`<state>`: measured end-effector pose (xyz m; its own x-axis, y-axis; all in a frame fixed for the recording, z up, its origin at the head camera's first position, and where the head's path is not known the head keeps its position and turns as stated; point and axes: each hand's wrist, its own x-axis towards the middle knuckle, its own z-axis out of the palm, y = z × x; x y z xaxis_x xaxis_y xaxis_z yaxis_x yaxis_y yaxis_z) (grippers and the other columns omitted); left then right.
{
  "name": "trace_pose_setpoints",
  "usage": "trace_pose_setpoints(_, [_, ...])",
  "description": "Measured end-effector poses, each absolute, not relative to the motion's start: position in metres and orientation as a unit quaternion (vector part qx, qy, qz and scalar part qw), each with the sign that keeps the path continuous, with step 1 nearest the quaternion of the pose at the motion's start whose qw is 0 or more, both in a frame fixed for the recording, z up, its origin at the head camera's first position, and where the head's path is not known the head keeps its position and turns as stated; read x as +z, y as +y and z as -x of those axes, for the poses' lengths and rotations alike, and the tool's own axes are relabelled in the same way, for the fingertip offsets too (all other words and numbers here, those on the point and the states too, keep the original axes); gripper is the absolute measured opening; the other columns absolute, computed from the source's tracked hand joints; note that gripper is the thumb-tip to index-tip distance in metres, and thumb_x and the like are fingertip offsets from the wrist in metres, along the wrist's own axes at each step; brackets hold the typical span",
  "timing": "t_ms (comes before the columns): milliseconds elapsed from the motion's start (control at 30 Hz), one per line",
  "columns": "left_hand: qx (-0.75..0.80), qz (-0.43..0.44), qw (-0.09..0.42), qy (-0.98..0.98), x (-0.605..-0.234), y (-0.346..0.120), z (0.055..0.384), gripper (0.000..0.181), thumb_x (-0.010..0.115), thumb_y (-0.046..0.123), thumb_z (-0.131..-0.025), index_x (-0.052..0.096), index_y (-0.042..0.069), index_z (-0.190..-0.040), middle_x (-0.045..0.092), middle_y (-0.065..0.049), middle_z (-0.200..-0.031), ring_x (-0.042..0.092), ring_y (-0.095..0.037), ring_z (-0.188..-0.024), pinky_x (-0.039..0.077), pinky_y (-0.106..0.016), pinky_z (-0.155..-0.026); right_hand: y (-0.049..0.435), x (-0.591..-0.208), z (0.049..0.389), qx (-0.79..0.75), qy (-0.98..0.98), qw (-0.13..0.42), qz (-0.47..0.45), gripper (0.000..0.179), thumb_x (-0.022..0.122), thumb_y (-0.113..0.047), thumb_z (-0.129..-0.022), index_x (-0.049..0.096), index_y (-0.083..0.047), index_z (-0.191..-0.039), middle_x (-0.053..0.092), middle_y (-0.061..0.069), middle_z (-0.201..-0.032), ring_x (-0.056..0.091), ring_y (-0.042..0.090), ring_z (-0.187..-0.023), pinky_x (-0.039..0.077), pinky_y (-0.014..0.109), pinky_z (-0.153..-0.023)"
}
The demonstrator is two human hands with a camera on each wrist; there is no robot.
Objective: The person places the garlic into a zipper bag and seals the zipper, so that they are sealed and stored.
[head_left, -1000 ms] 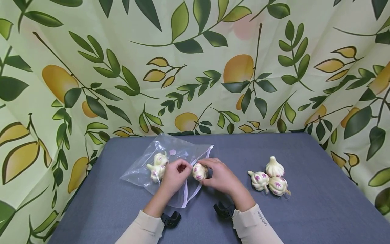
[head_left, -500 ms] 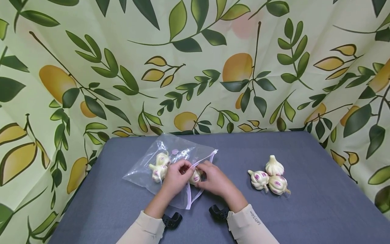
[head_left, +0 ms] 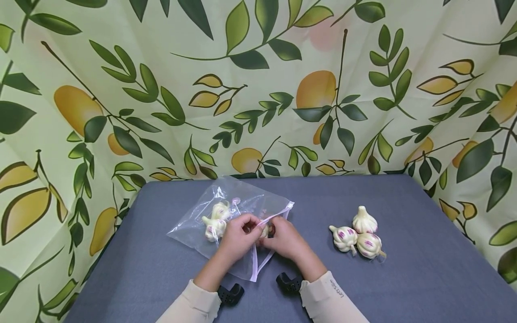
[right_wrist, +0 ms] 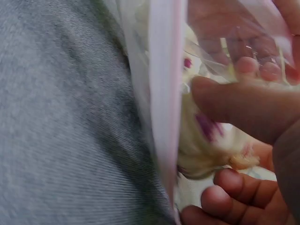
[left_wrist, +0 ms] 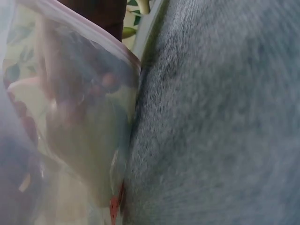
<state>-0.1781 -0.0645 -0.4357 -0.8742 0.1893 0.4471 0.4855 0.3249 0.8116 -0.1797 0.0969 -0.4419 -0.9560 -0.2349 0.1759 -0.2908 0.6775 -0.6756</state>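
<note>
A clear zip bag (head_left: 252,197) with a pale pink seal strip lies on the table, its mouth facing right. Two garlic bulbs (head_left: 215,229) are inside it. My left hand (head_left: 238,235) pinches the upper edge of the mouth between thumb and fingers. In my right hand (head_left: 287,240) is another garlic bulb (right_wrist: 206,136), purple-streaked, gripped by thumb and fingers within the bag's mouth. The head view shows only a small part of this bulb behind the fingers. Through the plastic, the left wrist view shows a blurred pale bulb (left_wrist: 84,150).
Three more garlic bulbs (head_left: 369,245) sit clustered on the right of the grey table (head_left: 153,273). Behind and at both sides hangs a cloth (head_left: 266,130) printed with leaves and fruit. Black wrist-worn devices (head_left: 231,294) sit under both forearms.
My right hand has moved left, carrying its garlic bulb from the bag's mouth further inside. The bag and my left hand have shifted slightly right. The three bulbs at right stay put.
</note>
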Motion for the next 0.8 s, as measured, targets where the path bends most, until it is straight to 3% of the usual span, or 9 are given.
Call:
trace_pose_setpoints(233, [-0.549, 0.217, 0.133, -0.796, -0.435, -0.06, 0.175, 0.012, 0.07, 0.006, -0.076, 0.063, 0.016, -0.074, 0.055, 0.006, -0.066, 0.05, -0.007, -0.061, 0.043, -0.022, -0.055, 0.091, -0.446, 0.179, 0.388, -0.914, 0.081, -0.084, 0.02, 0.071, -0.02, -0.072, 0.063, -0.015, -0.09, 0.048, -0.007, -0.058, 0.042, 0.006, -0.049, 0.033, 0.022, -0.046])
trace_pose_setpoints(400, [-0.547, 0.21, 0.124, -0.801, -0.432, -0.058, 0.173, 0.015, 0.07, 0.004, -0.075, 0.064, 0.018, -0.079, 0.056, 0.006, -0.066, 0.051, -0.006, -0.061, 0.044, -0.02, -0.055, 0.086, -0.448, 0.179, 0.392, -0.913, 0.091, -0.071, 0.01, 0.068, -0.019, -0.076, 0.061, -0.015, -0.082, 0.05, -0.005, -0.057, 0.043, 0.008, -0.049, 0.034, 0.023, -0.046])
trace_pose_setpoints(467, [-0.539, 0.209, 0.117, -0.808, -0.431, -0.058, 0.172, 0.014, 0.07, 0.005, -0.076, 0.065, 0.018, -0.079, 0.057, 0.008, -0.066, 0.051, -0.005, -0.061, 0.044, -0.019, -0.055, 0.084, -0.449, 0.179, 0.403, -0.908, 0.088, -0.077, 0.009, 0.067, -0.017, -0.077, 0.064, -0.015, -0.085, 0.055, -0.003, -0.06, 0.047, 0.01, -0.054, 0.038, 0.025, -0.051])
trace_pose_setpoints(633, [-0.516, 0.218, 0.111, -0.821, -0.429, -0.057, 0.17, 0.009, 0.072, 0.012, -0.078, 0.066, 0.019, -0.076, 0.056, 0.012, -0.065, 0.05, -0.002, -0.06, 0.044, -0.019, -0.055, 0.079, -0.453, 0.177, 0.446, -0.883, 0.07, -0.124, 0.024, 0.063, -0.014, -0.084, 0.066, -0.015, -0.108, 0.068, 0.001, -0.089, 0.059, 0.014, -0.08, 0.048, 0.032, -0.074])
trace_pose_setpoints(800, [-0.513, 0.222, 0.118, -0.821, -0.428, -0.057, 0.169, 0.009, 0.071, 0.012, -0.078, 0.066, 0.019, -0.077, 0.055, 0.013, -0.065, 0.05, -0.003, -0.06, 0.044, -0.019, -0.055, 0.076, -0.456, 0.175, 0.459, -0.873, 0.038, -0.158, 0.015, 0.057, -0.015, -0.09, 0.066, -0.009, -0.101, 0.068, 0.003, -0.09, 0.06, 0.014, -0.083, 0.049, 0.032, -0.079])
